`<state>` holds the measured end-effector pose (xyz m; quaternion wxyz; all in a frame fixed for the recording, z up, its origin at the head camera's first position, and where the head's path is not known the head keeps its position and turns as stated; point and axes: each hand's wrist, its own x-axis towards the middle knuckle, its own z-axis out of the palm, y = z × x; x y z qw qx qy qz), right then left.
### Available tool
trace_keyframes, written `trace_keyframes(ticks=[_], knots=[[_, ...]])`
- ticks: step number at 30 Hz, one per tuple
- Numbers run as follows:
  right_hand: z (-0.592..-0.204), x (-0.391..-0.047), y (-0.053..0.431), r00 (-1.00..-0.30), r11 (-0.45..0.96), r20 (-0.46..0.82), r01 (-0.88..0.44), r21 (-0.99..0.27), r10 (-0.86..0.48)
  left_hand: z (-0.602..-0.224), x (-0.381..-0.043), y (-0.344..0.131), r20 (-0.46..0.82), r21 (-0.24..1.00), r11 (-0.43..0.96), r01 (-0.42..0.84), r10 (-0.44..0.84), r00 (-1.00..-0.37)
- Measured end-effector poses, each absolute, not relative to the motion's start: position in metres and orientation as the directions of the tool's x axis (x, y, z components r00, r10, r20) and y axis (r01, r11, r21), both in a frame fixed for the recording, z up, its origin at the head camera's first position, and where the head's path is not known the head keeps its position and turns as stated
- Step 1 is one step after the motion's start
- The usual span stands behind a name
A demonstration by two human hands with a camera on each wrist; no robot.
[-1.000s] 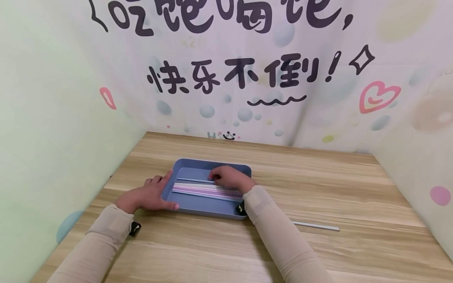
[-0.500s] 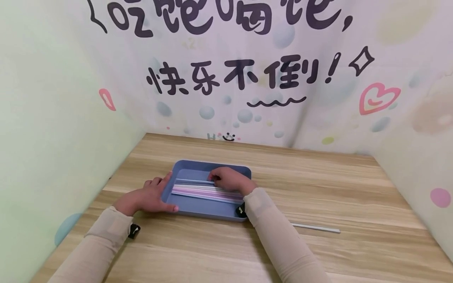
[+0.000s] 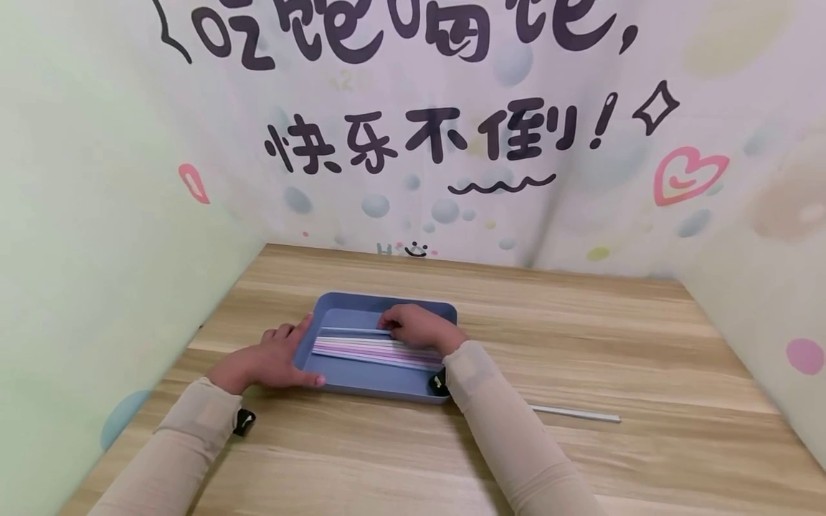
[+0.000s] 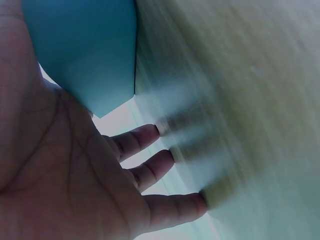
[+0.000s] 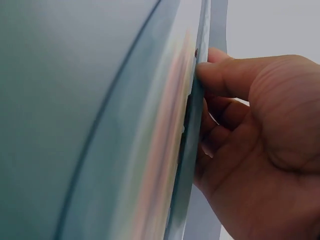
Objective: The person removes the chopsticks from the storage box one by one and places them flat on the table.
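Note:
A shallow blue tray (image 3: 361,370) lies on the wooden table with several long thin strips (image 3: 371,349) in white, pink, purple and pale blue side by side in it. My left hand (image 3: 267,360) rests at the tray's left end, thumb along the front corner. In the left wrist view its fingers (image 4: 175,210) stretch straight past the tray wall (image 4: 87,55) to the table. Over the tray, my right hand (image 3: 416,326) pinches a pale blue strip (image 3: 351,330) lying apart behind the bundle. The right wrist view shows thumb and fingertips on this strip (image 5: 187,165) edge-on.
Another pale strip (image 3: 576,413) lies on the table to the right of the tray, partly hidden by the right sleeve (image 3: 516,437). A printed cloth (image 3: 400,215) hangs behind the table (image 3: 361,459), and pale walls stand at both sides.
Both hands and the tray stay nearly in place. The bundled strips lie slightly more spread than a second ago, and the view has shifted a little.

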<state>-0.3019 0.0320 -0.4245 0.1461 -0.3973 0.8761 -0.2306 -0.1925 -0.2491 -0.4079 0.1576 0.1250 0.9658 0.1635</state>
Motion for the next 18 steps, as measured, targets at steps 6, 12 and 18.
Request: trace_keyframes(ticks=[6, 12, 18], knots=[[-0.417, -0.300, 0.031, -0.659, 0.578, -0.040, -0.626, -0.524, -0.751, -0.407, -0.192, -0.252, -0.254, 0.357, 0.912, 0.202, 0.303, -0.919], [-0.410, -0.299, 0.036, -0.673, 0.577, -0.011, -0.624, -0.528, -0.739, -0.408, -0.191, -0.251, -0.257, 0.361, 0.911, 0.201, 0.304, -0.917], [-0.390, -0.295, 0.044, -0.671, 0.545, 0.029, -0.626, -0.557, -0.741, -0.410, -0.193, -0.252, -0.252, 0.363, 0.908, 0.209, 0.311, -0.916]])
